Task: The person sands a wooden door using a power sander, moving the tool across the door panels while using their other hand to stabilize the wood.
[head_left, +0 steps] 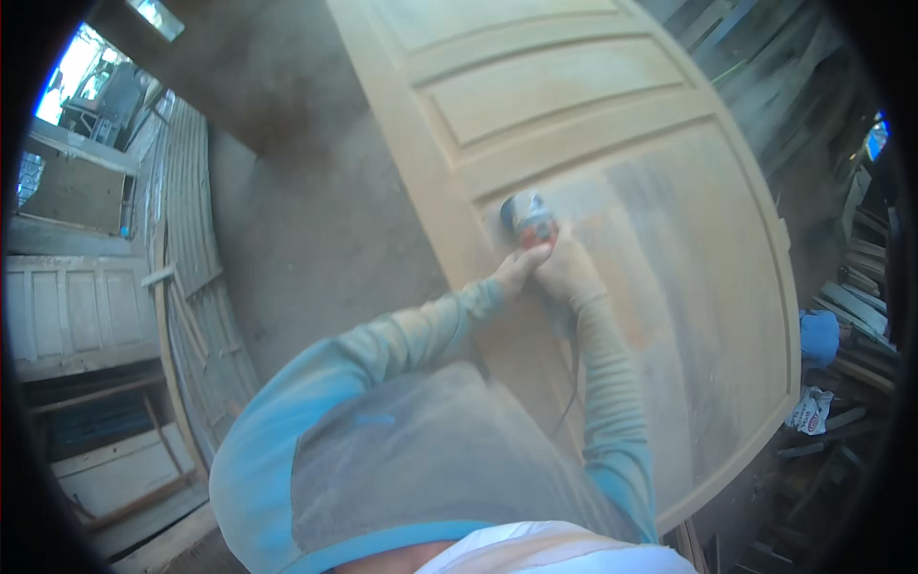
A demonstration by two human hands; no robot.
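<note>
Both my hands are closed round a small red and silver angle grinder (532,218), its dark round head lying against a wooden panel door (708,287). My left hand (517,270) grips it from the left side, and my right hand (571,270) wraps its body from the right and rear. A cord (574,373) trails back from the tool beside my right forearm. The door lies flat in front of me, coated with pale dust. Around the grinder its large panel shows grey and orange-brown patches. The contact under the head is hidden.
Dust hazes the air and the floor (316,230) left of the door. Corrugated sheets (191,191) and another panelled door (81,311) stand at the left. On the right are wood scraps (865,311), a blue object (819,338) and a white bag (810,411).
</note>
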